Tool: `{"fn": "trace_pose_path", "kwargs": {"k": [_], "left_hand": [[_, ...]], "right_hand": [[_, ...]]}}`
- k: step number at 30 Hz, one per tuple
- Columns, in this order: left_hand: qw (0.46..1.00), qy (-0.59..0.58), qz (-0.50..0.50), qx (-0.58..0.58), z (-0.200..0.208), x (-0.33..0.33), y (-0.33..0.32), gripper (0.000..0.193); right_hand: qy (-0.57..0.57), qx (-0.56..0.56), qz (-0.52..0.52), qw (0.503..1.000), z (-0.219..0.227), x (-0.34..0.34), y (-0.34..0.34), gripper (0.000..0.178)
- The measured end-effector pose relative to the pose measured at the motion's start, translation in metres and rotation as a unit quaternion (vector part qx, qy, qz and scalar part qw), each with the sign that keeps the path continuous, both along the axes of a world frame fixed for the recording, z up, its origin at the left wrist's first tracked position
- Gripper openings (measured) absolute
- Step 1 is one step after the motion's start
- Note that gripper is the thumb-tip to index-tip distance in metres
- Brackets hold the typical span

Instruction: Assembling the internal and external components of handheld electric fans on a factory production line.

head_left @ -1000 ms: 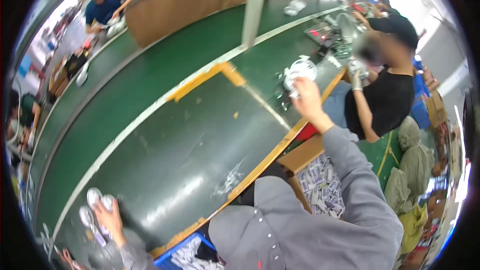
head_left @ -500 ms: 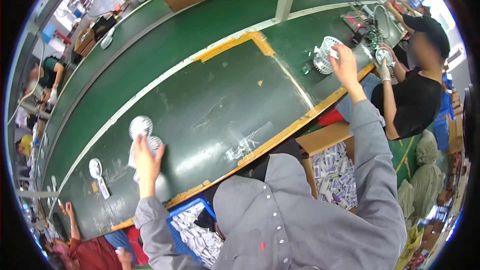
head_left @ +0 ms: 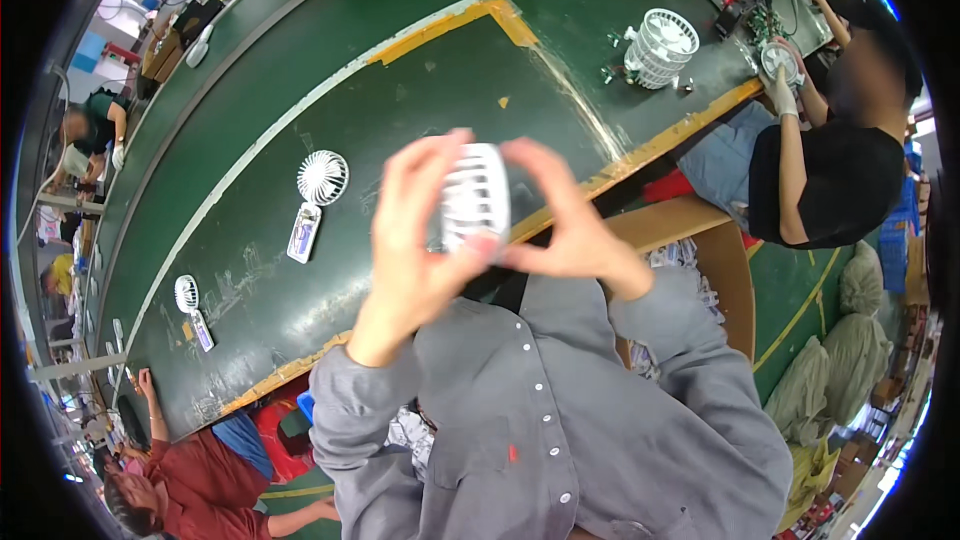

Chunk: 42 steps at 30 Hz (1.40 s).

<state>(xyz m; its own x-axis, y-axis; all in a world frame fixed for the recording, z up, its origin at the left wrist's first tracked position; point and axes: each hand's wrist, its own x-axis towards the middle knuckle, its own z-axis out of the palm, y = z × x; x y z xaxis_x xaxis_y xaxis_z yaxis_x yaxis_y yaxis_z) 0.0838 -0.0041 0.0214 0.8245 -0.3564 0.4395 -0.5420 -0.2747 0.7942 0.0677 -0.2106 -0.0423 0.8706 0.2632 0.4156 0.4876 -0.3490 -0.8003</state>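
Drawn inward since earlier, left fingers (head_left: 408, 180) clamp a rounded, white, slatted fan part (head_left: 477, 198), right fingers (head_left: 548, 172) bracketing its edge, grip unclear.

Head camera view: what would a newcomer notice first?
Probably the white slotted part in the middle, between the person's left hand and right hand. Next, perhaps, the stack of white cages at upper right on the green table, and two white fans lying apart toward the left.

A downward fisheye view is taken from the head — left hand (head_left: 412, 230) and right hand (head_left: 578, 230) framed close, at centre; bench (head_left: 430, 95) bowed across upper left.
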Motion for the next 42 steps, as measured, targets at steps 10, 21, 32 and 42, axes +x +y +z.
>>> {"fn": "trace_pose_path", "kwargs": {"k": [10, 21, 32, 42], "left_hand": [[0.900, 0.197, 0.154, -0.357, -0.053, -0.033, -0.013, 0.066], [0.920, 0.275, 0.213, -0.178, -0.085, -0.087, -0.015, 0.055], [0.973, 0.187, -0.120, -0.064, -0.051, -0.088, -0.049, 0.049], [0.948, 0.166, -0.172, 0.211, 0.001, -0.080, -0.008, 0.018]], "right_hand": [[0.421, 0.476, 0.195, 0.747, -0.031, -0.064, -0.001, 0.034], [0.355, 0.653, 0.217, 0.633, -0.033, -0.070, -0.034, 0.054], [0.391, 0.531, 0.358, 0.661, -0.021, -0.084, -0.050, 0.061], [0.530, 0.475, 0.403, 0.575, -0.047, -0.098, -0.006, 0.062]]}}
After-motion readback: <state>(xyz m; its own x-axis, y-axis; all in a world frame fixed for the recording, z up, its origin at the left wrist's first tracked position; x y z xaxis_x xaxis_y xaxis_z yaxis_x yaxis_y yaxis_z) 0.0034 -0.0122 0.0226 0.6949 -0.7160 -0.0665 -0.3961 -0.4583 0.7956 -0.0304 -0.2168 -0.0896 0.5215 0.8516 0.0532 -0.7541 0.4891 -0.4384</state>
